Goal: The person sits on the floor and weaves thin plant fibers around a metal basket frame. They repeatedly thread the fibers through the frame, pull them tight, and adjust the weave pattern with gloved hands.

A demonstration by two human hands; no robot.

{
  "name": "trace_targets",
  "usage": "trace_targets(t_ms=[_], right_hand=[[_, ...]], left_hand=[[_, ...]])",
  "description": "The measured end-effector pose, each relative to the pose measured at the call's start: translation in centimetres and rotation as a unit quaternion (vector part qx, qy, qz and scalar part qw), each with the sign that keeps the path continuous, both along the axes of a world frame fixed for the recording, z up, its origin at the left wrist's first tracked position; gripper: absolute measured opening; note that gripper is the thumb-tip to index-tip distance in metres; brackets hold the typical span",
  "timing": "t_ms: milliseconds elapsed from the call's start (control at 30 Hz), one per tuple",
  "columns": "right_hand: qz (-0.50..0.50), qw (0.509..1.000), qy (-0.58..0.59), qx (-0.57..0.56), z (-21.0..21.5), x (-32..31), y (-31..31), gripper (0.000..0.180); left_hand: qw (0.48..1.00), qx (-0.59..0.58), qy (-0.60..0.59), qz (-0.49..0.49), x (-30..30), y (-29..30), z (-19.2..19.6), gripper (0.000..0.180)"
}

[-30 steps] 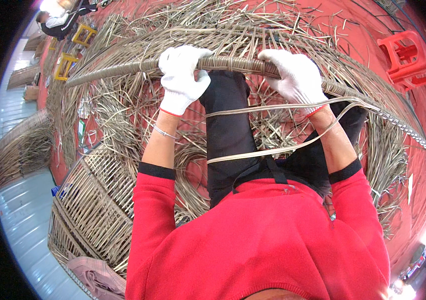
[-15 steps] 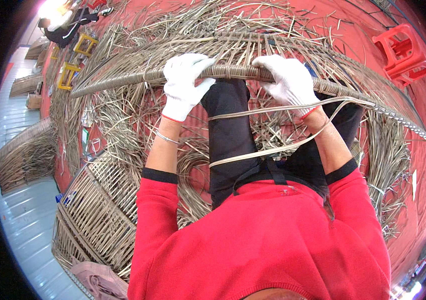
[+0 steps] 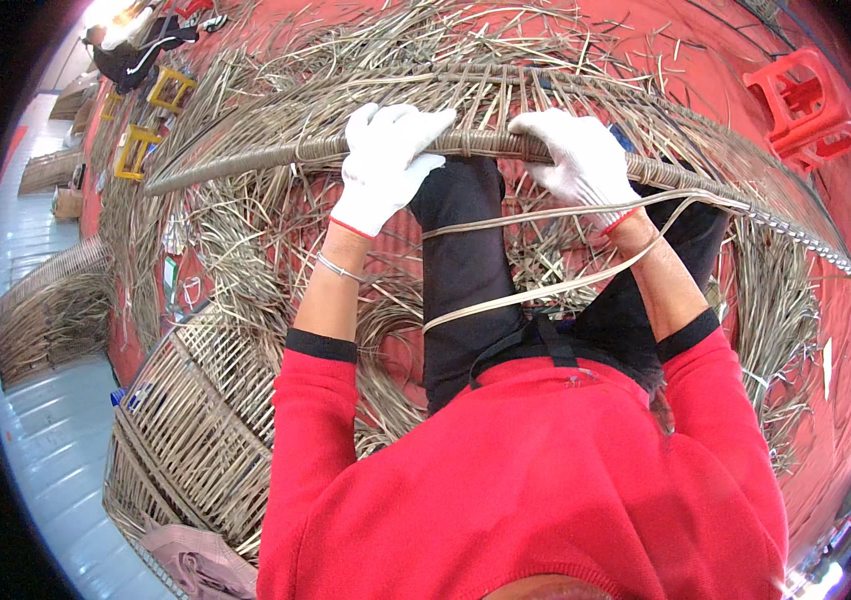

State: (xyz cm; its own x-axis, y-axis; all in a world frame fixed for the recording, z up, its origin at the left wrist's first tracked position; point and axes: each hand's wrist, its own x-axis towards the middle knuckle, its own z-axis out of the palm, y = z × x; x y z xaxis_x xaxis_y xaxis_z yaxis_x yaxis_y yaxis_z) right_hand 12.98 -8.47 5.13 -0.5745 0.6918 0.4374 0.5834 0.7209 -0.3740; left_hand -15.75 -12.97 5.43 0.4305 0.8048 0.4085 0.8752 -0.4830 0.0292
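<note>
While both gloved hands clamp the rim, the wicker frame [image 3: 466,145] arcs across the upper middle of the view: a thick bar wrapped in grey-brown cane, thin spokes fanning up from it. Left hand [image 3: 386,165] is closed around the bar left of centre. Right hand [image 3: 581,160] grips it just beside, fingers curled over the top. Pale flat strips [image 3: 546,290] loop from the right wrist across the dark trousers [image 3: 466,270]. Red stool [image 3: 808,105] sits far right.
</note>
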Motion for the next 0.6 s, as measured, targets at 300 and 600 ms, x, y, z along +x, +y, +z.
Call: trace_targets(t_ms=[300,600], right_hand=[[-0.021,1.0,-0.004,-0.009,0.2,-0.1,0.1,0.041],[-0.011,0.999,0.016,-0.026,0.9,-0.4,-0.2,0.037]], left_hand=[[0.968,0.109,-0.078,0.21,-2.4,-4.1,-1.5,0.112],[0.954,0.155,-0.129,0.222,3.1,-1.7,-3.9,0.098]])
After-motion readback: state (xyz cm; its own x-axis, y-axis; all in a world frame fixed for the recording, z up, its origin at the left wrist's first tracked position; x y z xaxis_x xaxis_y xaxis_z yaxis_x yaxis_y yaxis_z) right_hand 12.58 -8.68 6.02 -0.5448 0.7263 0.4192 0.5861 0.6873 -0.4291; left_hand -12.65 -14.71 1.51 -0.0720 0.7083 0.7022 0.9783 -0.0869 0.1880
